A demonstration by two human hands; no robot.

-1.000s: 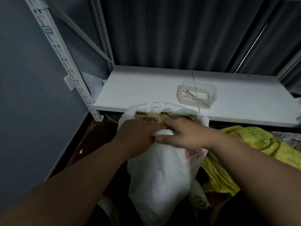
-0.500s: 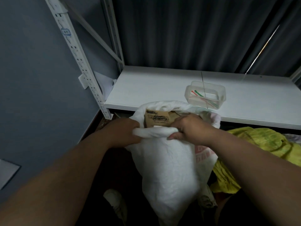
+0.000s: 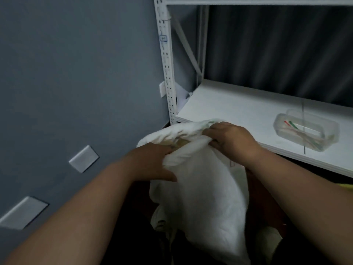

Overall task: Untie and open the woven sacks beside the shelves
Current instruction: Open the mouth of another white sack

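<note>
Hands at the mouth of a white woven sack (image 3: 206, 197) standing on the floor, just in front of the lowest shelf (image 3: 238, 109) of a white metal rack. The left hand (image 3: 152, 161) grips a bunched fold of the near rim, its fingers (image 3: 168, 150) curled into the cloth. The right hand (image 3: 229, 138) grips the far rim, its fingers (image 3: 210, 131) hooked over the edge and closed on the fabric. Between the two sets of fingers the mouth gapes a little; something tan shows inside, too blurred to name. No tie or string can be seen at the rim.

Step in hand, as judged: the sack appears already untied, and the mouth is being spread open. The next move calls for drawing the two rims apart, then rolling or folding the edge down so the opening holds.

Beyond the right fingers, a clear plastic tub (image 3: 307, 131) holding coloured sticks sits on the shelf. A grey wall (image 3: 76, 73) lies to the left of the left fingers.
</note>
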